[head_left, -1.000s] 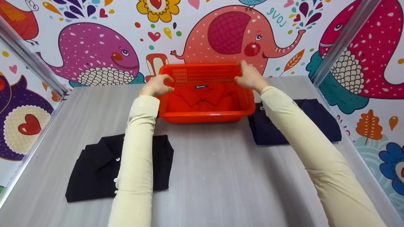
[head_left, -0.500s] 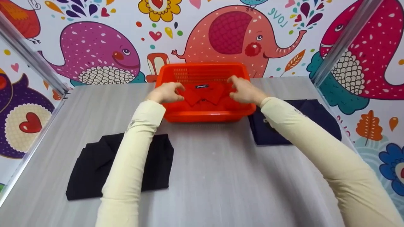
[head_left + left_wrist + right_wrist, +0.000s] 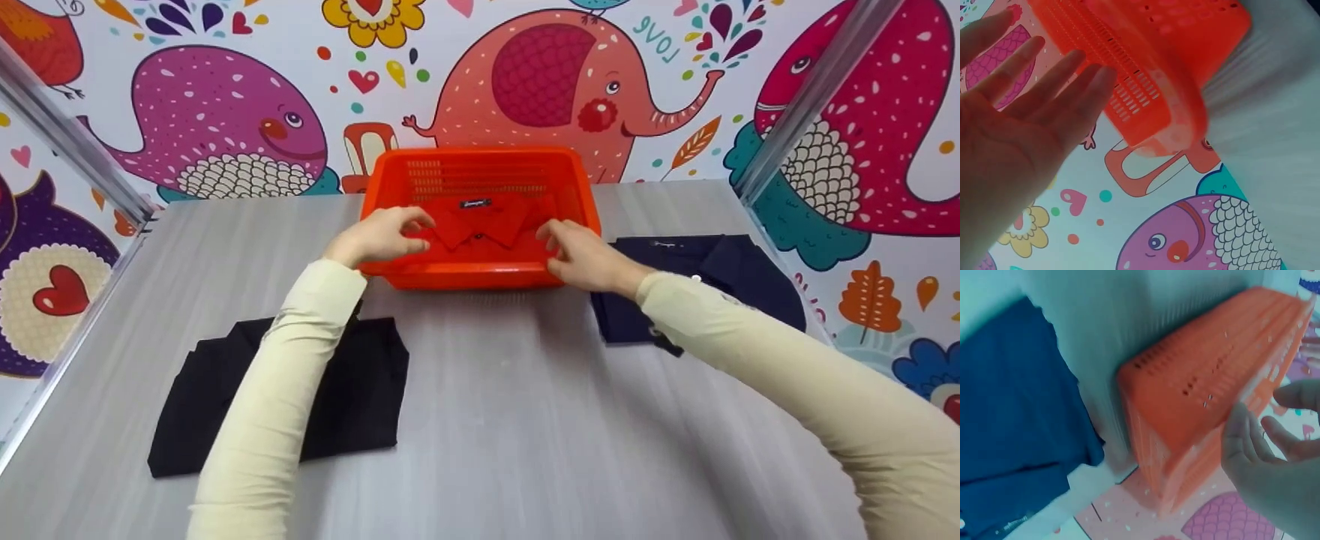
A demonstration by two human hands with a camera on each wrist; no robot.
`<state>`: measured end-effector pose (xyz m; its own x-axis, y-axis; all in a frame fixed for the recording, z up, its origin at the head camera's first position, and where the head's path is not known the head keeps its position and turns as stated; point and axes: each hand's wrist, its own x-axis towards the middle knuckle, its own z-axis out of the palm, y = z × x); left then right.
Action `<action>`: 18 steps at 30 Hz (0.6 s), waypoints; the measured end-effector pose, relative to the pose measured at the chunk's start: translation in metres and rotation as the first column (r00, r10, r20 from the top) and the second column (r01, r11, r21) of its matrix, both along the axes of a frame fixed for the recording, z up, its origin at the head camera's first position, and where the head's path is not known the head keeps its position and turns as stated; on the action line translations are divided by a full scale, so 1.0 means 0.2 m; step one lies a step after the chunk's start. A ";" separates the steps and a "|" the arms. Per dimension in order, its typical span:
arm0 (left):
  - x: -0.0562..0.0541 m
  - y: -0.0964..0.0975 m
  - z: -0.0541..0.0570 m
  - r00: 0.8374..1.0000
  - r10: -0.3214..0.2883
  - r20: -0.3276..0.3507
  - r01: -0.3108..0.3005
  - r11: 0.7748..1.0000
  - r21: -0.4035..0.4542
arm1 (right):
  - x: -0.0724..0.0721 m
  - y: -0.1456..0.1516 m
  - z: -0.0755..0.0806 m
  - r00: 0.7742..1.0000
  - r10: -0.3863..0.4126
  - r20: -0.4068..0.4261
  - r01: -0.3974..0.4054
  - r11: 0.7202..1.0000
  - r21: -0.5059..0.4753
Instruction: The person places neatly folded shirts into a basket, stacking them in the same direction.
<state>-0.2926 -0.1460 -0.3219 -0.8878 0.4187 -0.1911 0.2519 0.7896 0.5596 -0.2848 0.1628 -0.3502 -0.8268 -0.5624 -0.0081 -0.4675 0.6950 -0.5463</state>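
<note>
In the head view an orange-red plastic basket (image 3: pixel 480 268) stands at the far side of the table, with a folded red shirt (image 3: pixel 484 225) inside, its collar and dark label showing. My left hand (image 3: pixel 381 236) hovers at the basket's left side, fingers loosely bent and holding nothing. Over the front right corner is my right hand (image 3: pixel 589 256), likewise with nothing between fingers and thumb. The left wrist view shows the left palm (image 3: pixel 1022 118) with fingers spread beside the basket wall (image 3: pixel 1185 107). In the right wrist view, the right fingers (image 3: pixel 1234 439) overlap the basket rim.
A folded black shirt (image 3: pixel 360 405) lies on the table (image 3: pixel 495 420) at front left, partly under the left sleeve (image 3: pixel 270 390). Right of the basket lies a folded navy shirt (image 3: pixel 739 274), overlapped by the right sleeve (image 3: pixel 765 360). A cartoon-printed wall (image 3: pixel 547 90) stands behind.
Both hands have come back toward me from the basket's sides, down to its front part, the right one farther. Basket and shirts stay in place. More of the navy shirt shows.
</note>
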 end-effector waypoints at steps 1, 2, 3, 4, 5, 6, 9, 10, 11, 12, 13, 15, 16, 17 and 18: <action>0.01 -0.01 0.00 1.000 -0.007 0.000 0.007 1.000 0.003 | 0.02 0.00 -0.01 1.000 -0.008 -0.015 0.008 1.000 -0.021; 0.02 -0.01 0.00 1.000 -0.011 -0.002 0.011 1.000 0.006 | 0.03 0.01 -0.01 1.000 -0.017 -0.026 0.016 0.999 -0.041; 0.02 -0.02 0.01 1.000 -0.015 -0.005 0.015 1.000 0.006 | 0.05 0.01 -0.02 0.999 -0.024 -0.035 0.022 0.998 -0.061; 0.03 -0.03 0.01 1.000 -0.022 -0.007 0.023 1.000 0.006 | 0.06 0.01 -0.02 0.999 -0.030 -0.041 0.027 0.996 -0.080; 0.05 -0.03 0.02 1.000 -0.028 -0.010 0.028 1.000 0.006 | 0.08 0.01 -0.03 0.998 -0.035 -0.047 0.031 0.995 -0.096; 0.06 -0.04 0.02 0.999 -0.038 -0.014 0.038 0.999 0.007 | 0.09 0.01 -0.03 0.998 -0.041 -0.047 0.036 0.994 -0.106; 0.10 -0.06 0.03 0.997 -0.066 -0.029 0.066 0.998 0.012 | 0.14 0.02 -0.05 0.999 -0.031 -0.042 0.025 0.991 -0.129; 0.11 -0.07 0.03 0.996 -0.077 -0.033 0.078 0.997 0.016 | 0.15 0.02 -0.06 0.999 -0.023 -0.043 0.017 0.991 -0.134; 0.12 -0.08 0.02 0.996 -0.085 -0.039 0.086 0.996 0.020 | 0.16 0.02 -0.07 0.999 -0.013 -0.046 0.007 0.990 -0.140; 0.13 -0.08 0.02 0.994 -0.096 -0.046 0.097 0.995 0.024 | 0.17 0.01 -0.08 0.999 -0.004 -0.047 -0.003 0.989 -0.147; 0.15 -0.09 0.01 0.993 -0.104 -0.051 0.105 0.994 0.027 | 0.18 0.01 -0.09 0.999 0.007 -0.046 -0.014 0.988 -0.154; 0.17 -0.11 0.00 0.991 -0.118 -0.070 0.120 0.992 0.026 | 0.20 0.00 -0.11 0.999 0.030 -0.042 -0.037 0.986 -0.163; 0.18 -0.12 -0.01 0.988 -0.126 -0.084 0.128 0.991 0.022 | 0.21 -0.01 -0.12 0.998 0.042 -0.036 -0.048 0.985 -0.168; 0.20 -0.13 -0.02 0.986 -0.132 -0.098 0.135 0.991 0.019 | 0.22 -0.01 -0.13 0.998 0.055 -0.032 -0.059 0.983 -0.173; 0.21 -0.14 -0.03 0.984 -0.139 -0.109 0.142 0.990 0.019 | 0.22 -0.02 -0.14 0.997 0.068 -0.030 -0.073 0.981 -0.177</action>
